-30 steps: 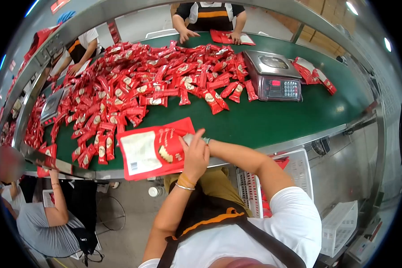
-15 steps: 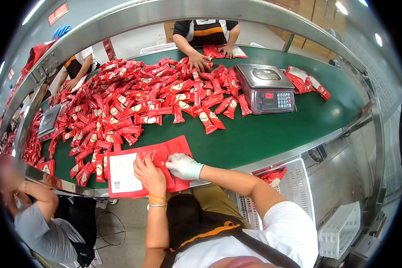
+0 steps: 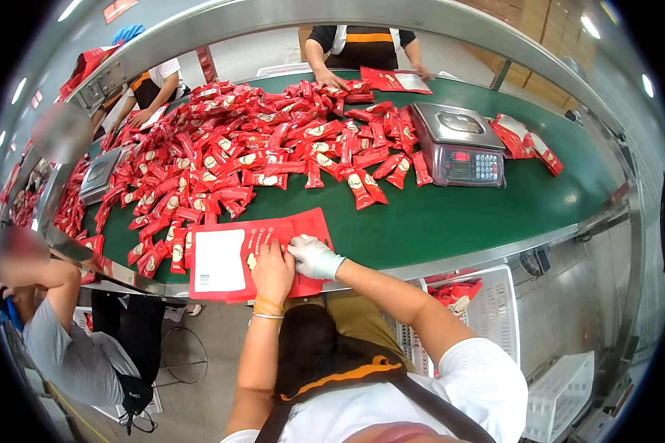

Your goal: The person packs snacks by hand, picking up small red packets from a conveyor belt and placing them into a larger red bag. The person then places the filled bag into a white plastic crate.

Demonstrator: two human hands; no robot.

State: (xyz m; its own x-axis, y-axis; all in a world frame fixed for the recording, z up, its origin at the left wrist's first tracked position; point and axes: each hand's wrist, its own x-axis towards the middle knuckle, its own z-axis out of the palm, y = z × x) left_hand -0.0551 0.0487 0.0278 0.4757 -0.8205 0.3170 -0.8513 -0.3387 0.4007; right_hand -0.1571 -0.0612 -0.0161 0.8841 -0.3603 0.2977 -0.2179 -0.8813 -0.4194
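Red flat pouches (image 3: 314,221), one over another, lie at the near edge of the green belt. The upper one bears a white label panel (image 3: 220,260) with a barcode. My left hand (image 3: 273,270), bare with yellow bands at the wrist, rests on the upper pouch with its fingers drawn together at the pouch's right part. Beside it, my right hand (image 3: 315,258) in a pale glove has curled fingers closed on the same pouch. The fingertips of both hands almost meet; what lies under them is partly hidden. Small red packets (image 3: 214,173) are heaped just beyond.
A digital scale (image 3: 458,144) stands right of the heap, with filled red pouches (image 3: 524,140) behind it. Another scale (image 3: 100,176) is at the left. A metal rail (image 3: 295,22) arches overhead. Co-workers are across and at the left. White crates (image 3: 495,310) stand below the belt's edge.
My left hand has slid right off the white label toward my right hand, its fingers now closer together. The view has shifted slightly. The co-worker's hands opposite have moved apart.
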